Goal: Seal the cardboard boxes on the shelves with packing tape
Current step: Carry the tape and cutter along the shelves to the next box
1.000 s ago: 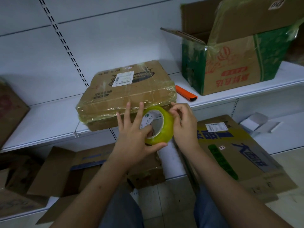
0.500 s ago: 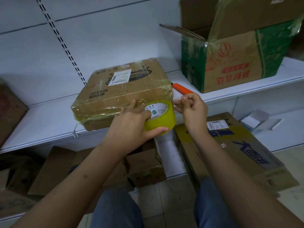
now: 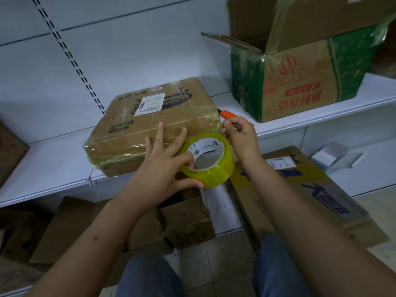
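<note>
Right now the tape roll (image 3: 207, 161) is up in the air, just in front of the flat box (image 3: 154, 125) on the white shelf (image 3: 53, 166). Its hole faces up and toward the person. The left hand (image 3: 165, 168) holds the roll, with one finger poked into the hole and the thumb under it; the other fingers (image 3: 160, 133) stretch out over the box's front edge. The right hand (image 3: 240, 136) is just beside the roll, on its right and a bit behind. Its fingers are pinched together, I think on the loose end of the tape, but clear tape is too hard to see to be sure. That box is on the left of both hands, so the tape likely has to be pulled toward the box's right corner, and the right hand is the closer one. An orange cutter (image 3: 228, 114) lies behind the right hand. A tall green box (image 3: 300, 82) stands open farther right. More boxes (image 3: 300, 194) lie lower down.
</note>
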`<action>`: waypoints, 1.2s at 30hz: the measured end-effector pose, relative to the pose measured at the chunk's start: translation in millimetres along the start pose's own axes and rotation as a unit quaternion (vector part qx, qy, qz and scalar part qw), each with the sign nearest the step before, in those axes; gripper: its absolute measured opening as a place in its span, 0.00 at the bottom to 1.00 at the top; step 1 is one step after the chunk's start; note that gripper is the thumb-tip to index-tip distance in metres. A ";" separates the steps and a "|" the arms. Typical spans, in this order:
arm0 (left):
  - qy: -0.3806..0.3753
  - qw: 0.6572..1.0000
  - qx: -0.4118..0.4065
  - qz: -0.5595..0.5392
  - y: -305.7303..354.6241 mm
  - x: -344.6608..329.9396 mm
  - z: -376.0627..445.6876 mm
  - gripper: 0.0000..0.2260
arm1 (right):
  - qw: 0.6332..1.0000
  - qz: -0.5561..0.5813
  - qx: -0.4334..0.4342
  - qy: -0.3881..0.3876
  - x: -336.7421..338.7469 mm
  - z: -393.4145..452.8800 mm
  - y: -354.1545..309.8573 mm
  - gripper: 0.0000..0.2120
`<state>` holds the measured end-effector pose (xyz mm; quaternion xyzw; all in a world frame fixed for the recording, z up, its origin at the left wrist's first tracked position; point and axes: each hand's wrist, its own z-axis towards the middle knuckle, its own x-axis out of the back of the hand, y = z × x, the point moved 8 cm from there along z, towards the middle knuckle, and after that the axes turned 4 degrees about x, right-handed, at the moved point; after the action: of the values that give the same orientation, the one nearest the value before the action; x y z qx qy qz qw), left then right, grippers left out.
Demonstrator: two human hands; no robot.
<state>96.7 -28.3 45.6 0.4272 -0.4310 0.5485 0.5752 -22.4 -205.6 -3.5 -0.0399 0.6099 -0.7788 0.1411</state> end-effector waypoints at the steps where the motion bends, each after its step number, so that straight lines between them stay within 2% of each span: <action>1: 0.003 1.000 -0.004 -0.012 -0.6 0.5 0.3 0.22 | 1.000 -0.023 -0.001 -0.007 -3.4 1.6 0.1 0.09; 5: 0.001 1.000 -0.006 -0.019 0.7 0.8 2.5 0.23 | 0.992 -0.121 0.010 -0.027 -11.5 6.8 -2.2 0.03; 8: -0.011 1.000 0.002 -0.027 0.7 0.1 2.2 0.26 | 0.976 -0.217 0.010 0.024 5.5 9.1 -9.5 0.20; 9: -0.015 0.999 0.004 -0.033 1.1 0.8 2.2 0.27 | 0.974 -0.224 0.013 0.035 10.0 8.5 -13.6 0.19; 12: -0.024 0.999 0.016 -0.045 1.7 3.5 2.2 0.27 | 0.972 -0.231 0.041 0.004 11.0 -0.1 -27.0 0.02; 15: -0.027 0.998 0.018 -0.049 3.9 5.0 0.9 0.28 | 0.970 -0.231 0.039 -0.058 9.4 -7.1 -34.0 0.01; 18: -0.049 0.996 0.039 -0.066 3.6 6.6 1.0 0.26 | 0.969 -0.214 0.038 -0.116 5.6 -3.3 -40.6 0.07; 21: -0.066 0.993 0.057 -0.081 3.0 9.2 1.9 0.24 | 0.967 -0.180 0.061 -0.170 -3.3 -1.2 -34.8 0.18; 24: -0.084 0.988 0.083 -0.098 1.9 10.9 1.7 0.22 | 0.968 -0.125 0.085 -0.201 -15.4 -6.1 -19.7 0.24; 28: -0.094 0.985 0.099 -0.106 3.2 11.8 3.5 0.20 | 0.975 -0.108 0.113 -0.155 -22.4 -16.7 -2.8 0.25; 31: -0.096 0.985 0.097 -0.101 4.6 9.4 3.9 0.21 | 0.986 -0.100 0.082 -0.106 -24.4 -17.7 8.9 0.24; 34: -0.114 0.985 0.087 -0.099 2.8 9.4 4.7 0.21 | 0.998 -0.034 0.018 -0.043 -23.6 -14.6 19.8 0.21; 36: -0.116 0.983 0.079 -0.118 -1.5 18.1 0.8 0.22 | 0.998 -0.046 0.026 -0.017 -23.7 -19.9 16.1 0.20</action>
<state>98.7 -24.3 63.2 0.5794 -0.3969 0.4561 0.5466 -1.7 -184.1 -21.3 -0.0779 0.5845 -0.7992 0.1167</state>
